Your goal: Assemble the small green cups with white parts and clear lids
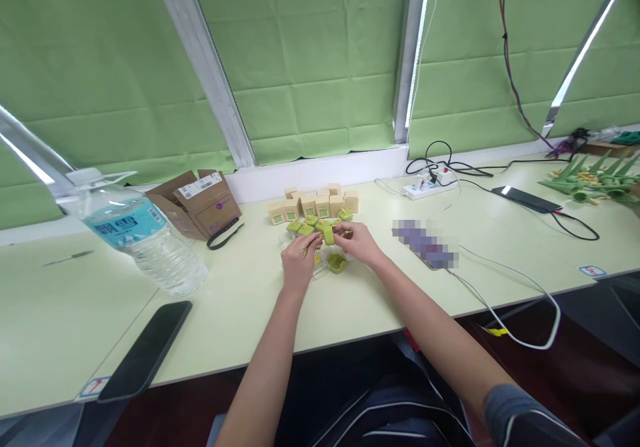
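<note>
There were two hands. The fingers of the right hand grasped one smooth green piece above the tabletop; those of the left hand were bent beside it, their hold impossible to tell. Nearby lay one hollow green cup. Behind stood at least eight squarish cardboard boxes; leftward, one clear plastic bottle.
</note>
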A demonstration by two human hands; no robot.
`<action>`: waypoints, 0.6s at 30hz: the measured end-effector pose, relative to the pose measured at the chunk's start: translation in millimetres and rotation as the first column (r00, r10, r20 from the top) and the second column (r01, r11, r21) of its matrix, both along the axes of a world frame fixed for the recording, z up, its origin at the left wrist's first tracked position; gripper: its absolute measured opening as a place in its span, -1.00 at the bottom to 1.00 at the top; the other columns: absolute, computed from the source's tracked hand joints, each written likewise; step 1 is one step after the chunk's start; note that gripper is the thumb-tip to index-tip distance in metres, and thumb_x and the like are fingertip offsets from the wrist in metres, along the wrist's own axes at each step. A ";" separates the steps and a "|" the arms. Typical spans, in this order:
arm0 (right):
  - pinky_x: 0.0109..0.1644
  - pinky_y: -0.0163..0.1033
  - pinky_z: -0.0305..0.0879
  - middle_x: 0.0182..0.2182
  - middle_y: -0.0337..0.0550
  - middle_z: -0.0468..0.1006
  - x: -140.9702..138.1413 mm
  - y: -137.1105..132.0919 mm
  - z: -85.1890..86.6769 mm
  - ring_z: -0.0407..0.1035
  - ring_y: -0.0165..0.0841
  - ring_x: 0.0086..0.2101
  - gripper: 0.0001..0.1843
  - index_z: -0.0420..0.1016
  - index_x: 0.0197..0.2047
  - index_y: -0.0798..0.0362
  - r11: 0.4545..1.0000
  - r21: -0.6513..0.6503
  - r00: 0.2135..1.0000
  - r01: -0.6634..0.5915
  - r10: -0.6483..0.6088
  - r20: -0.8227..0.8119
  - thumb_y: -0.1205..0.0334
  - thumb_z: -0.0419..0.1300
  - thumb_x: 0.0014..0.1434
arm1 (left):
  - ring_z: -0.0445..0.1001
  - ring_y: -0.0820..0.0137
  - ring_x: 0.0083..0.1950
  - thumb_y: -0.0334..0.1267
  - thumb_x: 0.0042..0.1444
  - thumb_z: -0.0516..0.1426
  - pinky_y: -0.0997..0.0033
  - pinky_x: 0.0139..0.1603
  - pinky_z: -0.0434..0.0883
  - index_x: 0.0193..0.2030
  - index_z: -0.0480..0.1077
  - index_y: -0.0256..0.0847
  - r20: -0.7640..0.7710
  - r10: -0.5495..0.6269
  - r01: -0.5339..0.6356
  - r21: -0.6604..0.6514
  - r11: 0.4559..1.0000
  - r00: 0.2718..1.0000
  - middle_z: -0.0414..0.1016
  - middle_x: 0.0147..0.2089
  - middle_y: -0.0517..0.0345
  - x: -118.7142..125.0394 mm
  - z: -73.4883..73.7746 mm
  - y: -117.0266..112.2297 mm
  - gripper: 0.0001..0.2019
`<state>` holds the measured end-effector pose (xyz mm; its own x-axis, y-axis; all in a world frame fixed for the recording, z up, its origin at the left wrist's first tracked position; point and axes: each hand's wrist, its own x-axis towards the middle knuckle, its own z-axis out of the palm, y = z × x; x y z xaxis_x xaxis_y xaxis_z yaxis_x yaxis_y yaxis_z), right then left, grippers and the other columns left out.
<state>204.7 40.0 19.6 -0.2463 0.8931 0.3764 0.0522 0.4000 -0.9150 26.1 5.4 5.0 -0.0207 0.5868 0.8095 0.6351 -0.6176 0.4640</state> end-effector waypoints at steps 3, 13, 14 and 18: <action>-0.59 -0.37 0.16 -0.44 -0.22 0.55 1.0 -0.9 1.0 0.24 -0.52 -0.64 -0.71 0.58 -0.35 0.08 1.000 -0.023 1.000 -0.020 0.020 -0.001 0.00 0.33 0.02 | 0.65 0.36 -0.23 -0.20 0.31 0.17 0.34 -0.12 0.60 -0.13 0.62 -0.11 -0.007 -0.007 0.007 -0.011 1.000 1.000 0.69 -0.21 0.14 -0.8 0.3 -0.5 -0.83; -0.57 -0.36 0.18 -0.46 -0.24 0.53 1.6 -0.2 -0.6 0.27 -0.50 -0.63 -0.70 0.53 -0.40 0.07 0.999 -0.020 0.999 -0.036 0.037 0.023 -0.02 0.32 0.02 | 0.65 0.34 -0.21 -0.20 0.32 0.15 0.32 -0.13 0.59 -0.14 0.62 -0.11 -0.076 -0.032 0.031 -0.014 0.999 0.997 0.68 -0.20 0.11 -1.3 -2.9 2.1 -0.81; -0.57 -0.36 0.18 -0.46 -0.24 0.52 1.9 -0.2 -0.7 0.27 -0.50 -0.63 -0.71 0.52 -0.41 0.07 0.999 -0.018 0.999 -0.037 0.037 0.030 -0.02 0.31 0.02 | 0.65 0.34 -0.21 -0.20 0.32 0.14 0.32 -0.13 0.59 -0.14 0.61 -0.12 -0.085 -0.035 0.034 -0.016 0.999 0.996 0.68 -0.20 0.10 -1.4 -2.9 2.1 -0.81; -0.57 -0.36 0.19 -0.47 -0.24 0.51 2.7 -1.2 -0.5 0.28 -0.49 -0.64 -0.72 0.52 -0.41 0.07 0.999 -0.004 0.997 -0.036 0.036 0.072 0.00 0.30 0.02 | 0.65 0.33 -0.20 -0.22 0.33 0.14 0.32 -0.13 0.59 -0.13 0.61 -0.13 -0.109 -0.044 0.043 -0.013 0.999 0.993 0.68 -0.19 0.08 -2.3 -2.4 1.7 -0.81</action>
